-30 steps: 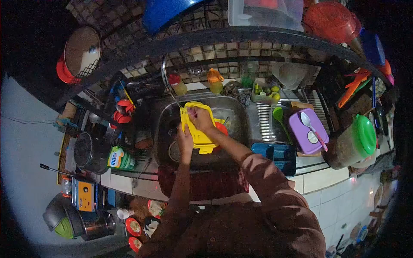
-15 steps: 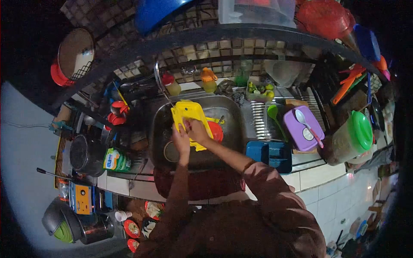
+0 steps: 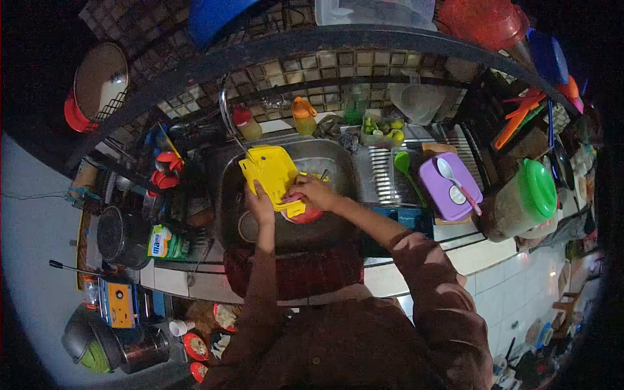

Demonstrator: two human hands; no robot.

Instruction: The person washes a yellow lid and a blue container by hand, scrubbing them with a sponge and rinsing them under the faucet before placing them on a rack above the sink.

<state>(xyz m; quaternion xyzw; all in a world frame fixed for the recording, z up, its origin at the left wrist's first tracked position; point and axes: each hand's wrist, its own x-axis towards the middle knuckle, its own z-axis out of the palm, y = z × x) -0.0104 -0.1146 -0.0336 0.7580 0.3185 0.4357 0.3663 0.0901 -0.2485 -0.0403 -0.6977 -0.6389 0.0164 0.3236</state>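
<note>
A yellow plastic container lid (image 3: 268, 166) with clip flaps is held tilted over the sink (image 3: 344, 162), its inner side facing me. My left hand (image 3: 260, 203) grips its left edge from below. My right hand (image 3: 315, 194) is closed round a small pink thing (image 3: 296, 196), possibly a sponge, pressed to the lid's lower right. In the basin behind the lid, a red bowl (image 3: 305, 215) and another yellow piece are partly hidden. The faucet (image 3: 225, 107) rises at the sink's back left.
Right of the sink are a green spoon (image 3: 403, 162), a purple lid (image 3: 448, 188) bearing a white spoon (image 3: 448, 170), a blue divided tray (image 3: 396, 227) and a green-lidded jar (image 3: 536, 188). A dark pot (image 3: 122, 235) and a green detergent pouch (image 3: 168, 243) stand left. A shelf bar crosses above.
The yellow lid has turned to face me more. My left hand has shifted to its left edge, and my right hand has moved to its lower right. The pink thing now shows.
</note>
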